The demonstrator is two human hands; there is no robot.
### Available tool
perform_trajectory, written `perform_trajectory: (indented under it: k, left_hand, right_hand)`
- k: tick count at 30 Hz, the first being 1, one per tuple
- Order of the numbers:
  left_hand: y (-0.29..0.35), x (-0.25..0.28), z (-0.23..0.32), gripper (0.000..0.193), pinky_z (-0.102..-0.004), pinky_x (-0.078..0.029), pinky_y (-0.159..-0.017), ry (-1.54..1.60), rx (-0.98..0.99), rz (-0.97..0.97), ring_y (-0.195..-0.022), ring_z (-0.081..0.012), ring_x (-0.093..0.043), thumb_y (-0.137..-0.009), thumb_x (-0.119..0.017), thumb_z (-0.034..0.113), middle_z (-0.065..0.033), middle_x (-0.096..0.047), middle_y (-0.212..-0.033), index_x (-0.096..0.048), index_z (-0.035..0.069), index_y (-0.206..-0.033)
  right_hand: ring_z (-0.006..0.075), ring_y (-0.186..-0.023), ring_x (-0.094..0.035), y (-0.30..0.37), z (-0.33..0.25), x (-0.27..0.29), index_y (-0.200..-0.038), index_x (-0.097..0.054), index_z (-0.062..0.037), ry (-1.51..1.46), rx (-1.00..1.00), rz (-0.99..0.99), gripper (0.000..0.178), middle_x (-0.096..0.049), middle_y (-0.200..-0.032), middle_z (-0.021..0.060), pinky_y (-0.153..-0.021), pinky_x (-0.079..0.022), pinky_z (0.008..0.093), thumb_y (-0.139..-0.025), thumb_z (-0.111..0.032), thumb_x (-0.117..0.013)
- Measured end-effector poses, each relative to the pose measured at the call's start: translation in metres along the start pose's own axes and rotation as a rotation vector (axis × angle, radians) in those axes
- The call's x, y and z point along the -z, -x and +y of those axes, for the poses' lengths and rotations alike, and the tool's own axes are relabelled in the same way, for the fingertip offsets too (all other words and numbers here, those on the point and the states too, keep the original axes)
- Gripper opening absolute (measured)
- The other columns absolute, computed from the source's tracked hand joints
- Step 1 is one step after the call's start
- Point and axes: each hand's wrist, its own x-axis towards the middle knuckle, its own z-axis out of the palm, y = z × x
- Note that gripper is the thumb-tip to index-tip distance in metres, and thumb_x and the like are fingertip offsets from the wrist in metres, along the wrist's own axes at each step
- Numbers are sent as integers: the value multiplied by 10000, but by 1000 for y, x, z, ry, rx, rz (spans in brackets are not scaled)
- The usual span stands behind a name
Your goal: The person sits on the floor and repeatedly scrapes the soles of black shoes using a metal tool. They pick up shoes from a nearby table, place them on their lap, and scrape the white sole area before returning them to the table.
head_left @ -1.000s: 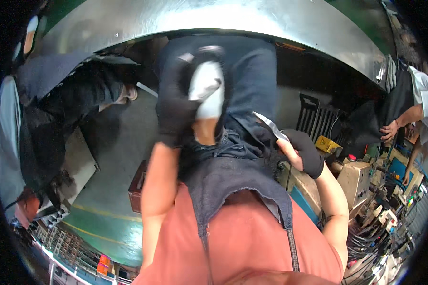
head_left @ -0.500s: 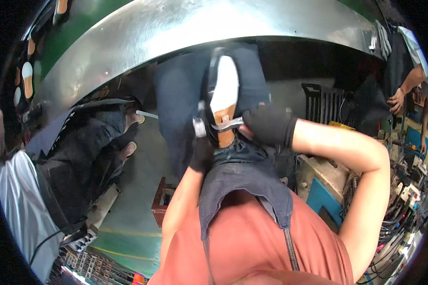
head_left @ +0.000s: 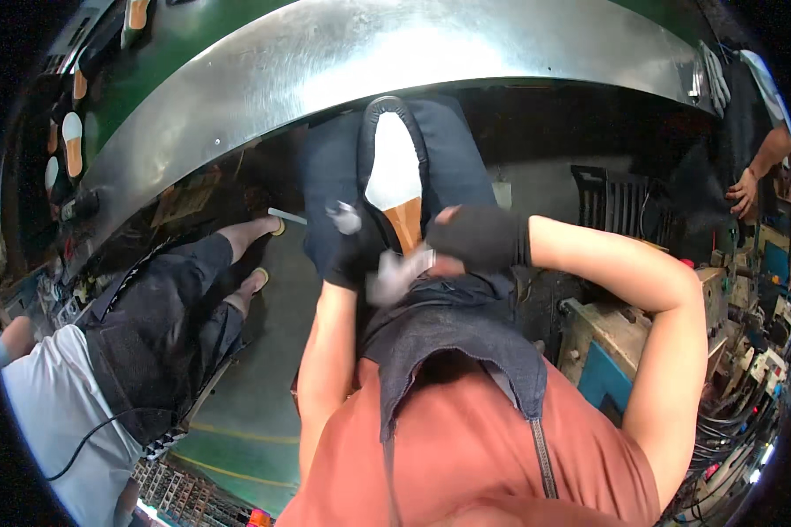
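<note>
A black shoe upper [head_left: 366,167] lies bottom up across my lap, its toe pointing away from me. Its underside shows a white insole [head_left: 396,162] with a tan heel part [head_left: 404,222]. My left hand [head_left: 358,250], in a black fingerless glove with something whitish round a finger, is closed on the shoe's left side by the heel. From the right, my right hand [head_left: 476,239], gloved the same way, grips a metal hand tool [head_left: 395,278]. The tool is smeared by motion over the heel end; its jaws cannot be made out.
A shiny metal bench edge [head_left: 264,88] curves beyond my knees. More shoes with white and tan undersides [head_left: 73,145] stand on a green surface at far left. One person [head_left: 149,342] sits at left; another person's hand [head_left: 744,189] shows at right. Machinery and cables [head_left: 729,422] crowd the right.
The metal tool has swung from across the heel to nearer my body, left of my right hand. The shoe's toe has tipped slightly left; my left hand remains at its side.
</note>
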Motion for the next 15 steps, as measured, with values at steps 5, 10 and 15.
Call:
perform_trajectory:
  k: [5,10,15]
  left_hand:
    - [-46,74,13,451,-437,-312,-1059,777,345,-481,-986,-319,-573,-955,-451,330,-176,-614,-992,-553,-75,-1125]
    - [-57,58,28,629,-356,-376,-1024,2100,1142,-232,-1164,-247,-519,-1017,-261,494,-140,-567,-1243,-468,-24,-1306]
    - [-64,49,53,591,-358,-478,-917,2218,1086,96,-1082,-256,-585,-1006,-336,482,-118,-579,-1230,-445,-8,-1317]
  right_hand:
    - [362,-791,-643,28,-1,23,-955,-628,-3,-326,-373,-134,384,-635,-856,247,-724,-493,429,-983,-324,-420]
    - [393,-744,-648,5,-24,68,-877,-657,31,-128,-439,-105,434,-629,-808,276,-659,-513,433,-958,-340,-448]
    - [376,-703,-638,16,-4,32,-837,-642,-7,190,-386,88,401,-635,-772,223,-626,-503,453,-938,-367,-495]
